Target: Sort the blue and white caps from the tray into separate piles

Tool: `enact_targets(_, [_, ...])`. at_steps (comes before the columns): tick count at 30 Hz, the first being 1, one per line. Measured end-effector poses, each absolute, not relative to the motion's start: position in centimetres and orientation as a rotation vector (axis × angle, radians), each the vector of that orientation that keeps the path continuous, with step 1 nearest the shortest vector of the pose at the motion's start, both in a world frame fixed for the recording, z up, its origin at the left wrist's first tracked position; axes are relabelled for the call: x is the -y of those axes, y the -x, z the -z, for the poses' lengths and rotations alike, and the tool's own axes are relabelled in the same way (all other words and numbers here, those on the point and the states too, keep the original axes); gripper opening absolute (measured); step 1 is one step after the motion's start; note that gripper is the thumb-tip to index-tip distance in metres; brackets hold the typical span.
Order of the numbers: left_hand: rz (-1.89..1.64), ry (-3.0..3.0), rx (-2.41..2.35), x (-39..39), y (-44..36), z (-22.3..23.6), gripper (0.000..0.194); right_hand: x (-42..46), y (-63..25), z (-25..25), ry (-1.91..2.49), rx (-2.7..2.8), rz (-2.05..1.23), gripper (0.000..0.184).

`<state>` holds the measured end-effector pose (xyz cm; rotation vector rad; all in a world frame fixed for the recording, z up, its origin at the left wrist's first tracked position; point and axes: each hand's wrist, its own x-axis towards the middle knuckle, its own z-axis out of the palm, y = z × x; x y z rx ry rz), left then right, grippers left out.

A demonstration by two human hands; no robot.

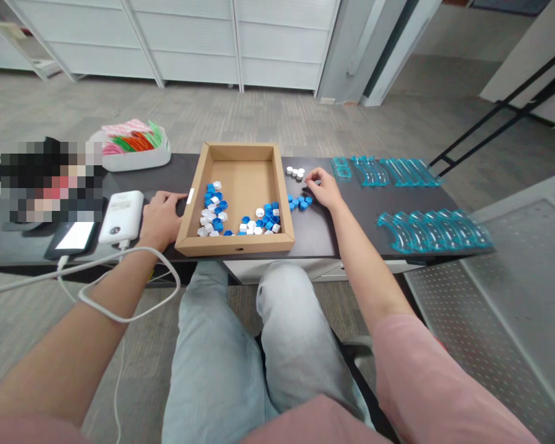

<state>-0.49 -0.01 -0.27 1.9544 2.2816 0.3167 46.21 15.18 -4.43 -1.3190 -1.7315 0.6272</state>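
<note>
A shallow cardboard box [240, 245] sits on the dark table [346, 228] and holds several small blue and white hexagonal pieces [216, 213] along its left and near sides. My left hand [163, 216] rests flat on the table against the box's left wall, fingers stretched out. My right hand [322, 188] lies just right of the box with its fingertips pinched together over the table. A small group of blue pieces [300, 201] lies beside that hand. A few white pieces [295, 172] lie just beyond it.
Rows of clear turquoise curved track pieces [432, 229] lie at the right, more [383, 171] at the far right. A white power bank [121, 216] with cable, a phone [74, 237], and a white tray of coloured strips [134, 145] sit at the left.
</note>
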Motion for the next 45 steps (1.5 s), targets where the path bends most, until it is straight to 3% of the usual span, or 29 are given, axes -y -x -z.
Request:
enact_targets(7, [-0.433, -1.938, -2.301, -0.1, 0.3, 0.9, 0.066, -14.2, -44.2, 1.6, 1.198, 1.736, -0.603, 0.022])
enact_targets(14, [-0.460, -1.952, -2.295, -0.1, 0.4, 1.4, 0.066, -12.6, -31.3, -2.9, 0.679, 2.601, -0.695, 0.022])
enact_targets(18, [-0.473, -1.971, -2.291, -0.1, 0.5, 1.7, 0.065, -11.8, -25.8, -2.3, 0.612, 2.923, -0.614, 0.042])
enact_targets(21, [-0.478, -1.972, -2.295, -0.2, 0.6, 1.9, 0.062, -11.1, -25.0, -1.6, 0.605, 2.967, -0.601, 0.040])
enact_targets(27, [-0.485, -1.980, -2.295, -0.3, 0.7, 2.1, 0.062, -10.4, -27.5, -1.8, 0.660, 2.930, -0.745, 0.029])
enact_targets(33, [-0.476, -1.997, -2.304, -0.3, 0.6, 2.1, 0.063, -11.4, -31.3, -2.3, 0.597, 2.568, -0.926, 0.039])
enact_targets(36, [-0.476, -1.990, -2.310, -0.3, 0.6, 2.1, 0.062, -12.7, -35.7, -2.2, 0.620, 2.321, -0.864, 0.029])
enact_targets(45, [-0.353, -1.966, -2.318, -0.3, 0.7, 1.2, 0.065, -14.5, -49.4, 5.6, 1.169, 1.691, -0.708, 0.041])
